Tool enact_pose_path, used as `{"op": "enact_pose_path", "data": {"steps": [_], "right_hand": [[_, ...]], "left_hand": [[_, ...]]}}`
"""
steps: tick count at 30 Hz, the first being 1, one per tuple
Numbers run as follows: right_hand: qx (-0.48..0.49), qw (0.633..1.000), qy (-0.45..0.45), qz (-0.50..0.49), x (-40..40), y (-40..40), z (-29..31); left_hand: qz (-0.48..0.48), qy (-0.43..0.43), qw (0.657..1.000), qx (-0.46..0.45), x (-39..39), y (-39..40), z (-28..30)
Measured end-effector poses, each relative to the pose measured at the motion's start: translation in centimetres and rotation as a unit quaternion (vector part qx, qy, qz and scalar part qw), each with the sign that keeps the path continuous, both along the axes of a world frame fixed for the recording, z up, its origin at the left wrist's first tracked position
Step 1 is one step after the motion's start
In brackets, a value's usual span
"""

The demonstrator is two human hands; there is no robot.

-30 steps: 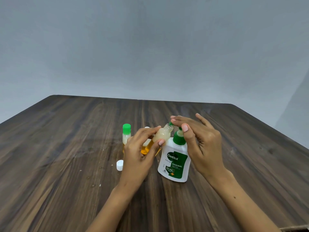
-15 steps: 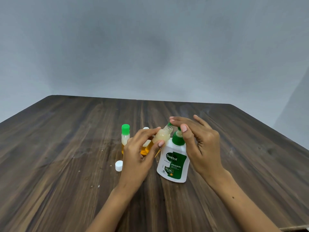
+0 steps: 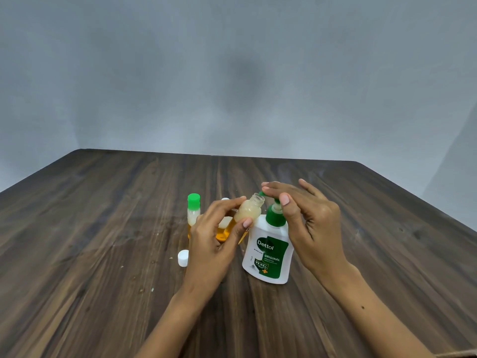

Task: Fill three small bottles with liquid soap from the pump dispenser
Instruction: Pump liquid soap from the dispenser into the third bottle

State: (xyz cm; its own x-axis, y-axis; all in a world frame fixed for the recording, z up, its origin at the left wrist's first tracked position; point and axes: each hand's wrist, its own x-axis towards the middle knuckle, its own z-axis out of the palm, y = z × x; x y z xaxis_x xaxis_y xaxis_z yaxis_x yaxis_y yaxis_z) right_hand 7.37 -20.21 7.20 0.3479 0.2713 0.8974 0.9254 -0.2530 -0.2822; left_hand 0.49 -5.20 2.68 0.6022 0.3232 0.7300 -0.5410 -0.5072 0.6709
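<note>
The dark wooden surface (image 3: 103,241) carries everything, grouped near its middle. Largest on it is the white pump dispenser (image 3: 268,251) with its green collar and pump head, standing upright. The right hand (image 3: 309,228) sits over the pump — its fingers (image 3: 273,188) lie fairly straight across the top of the head, pressing rather than gripping. The left hand (image 3: 214,241) holds a small open bottle (image 3: 249,210) tilted toward the green nozzle, its fingers curled round the body, the mouth just beside the spout. That bottle already shows pale soap through most of its body.

Behind the left hand stands a capped bottle with a green lid (image 3: 193,210), and an amber-tinted bottle (image 3: 224,231) is partly hidden, so how full it is cannot be told. A loose white cap (image 3: 183,257) lies on the surface near the left wrist.

The step in hand looks like pumping soap into the held bottle — likely near its end. Next calls for keeping mouth and spout aligned, then capping.
</note>
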Motion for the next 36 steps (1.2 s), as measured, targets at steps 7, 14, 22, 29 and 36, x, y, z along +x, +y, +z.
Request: {"op": "enact_pose_path", "data": {"steps": [7,14,22,29,36], "right_hand": [[-0.015,1.0,-0.003,-0.006,-0.09,-0.07,0.0],[-0.018,1.0,-0.005,-0.006,0.02,-0.08,0.02],[-0.015,1.0,0.004,0.001,0.09,-0.19,0.28],[-0.012,1.0,0.013,0.0,-0.13,0.0,0.0],[-0.007,0.999,0.027,0.017,-0.01,-0.46,0.3]], "left_hand": [[0.005,0.002,1.0,0.007,0.03,0.03,0.02],[0.006,-0.001,1.0,0.012,0.08,0.05,0.06],[0.009,-0.004,1.0,0.015,0.05,0.05,0.01],[0.006,-0.003,1.0,0.012,0.05,0.01,-0.02],[0.004,-0.002,1.0,0.009,0.0,-0.07,-0.12]]}}
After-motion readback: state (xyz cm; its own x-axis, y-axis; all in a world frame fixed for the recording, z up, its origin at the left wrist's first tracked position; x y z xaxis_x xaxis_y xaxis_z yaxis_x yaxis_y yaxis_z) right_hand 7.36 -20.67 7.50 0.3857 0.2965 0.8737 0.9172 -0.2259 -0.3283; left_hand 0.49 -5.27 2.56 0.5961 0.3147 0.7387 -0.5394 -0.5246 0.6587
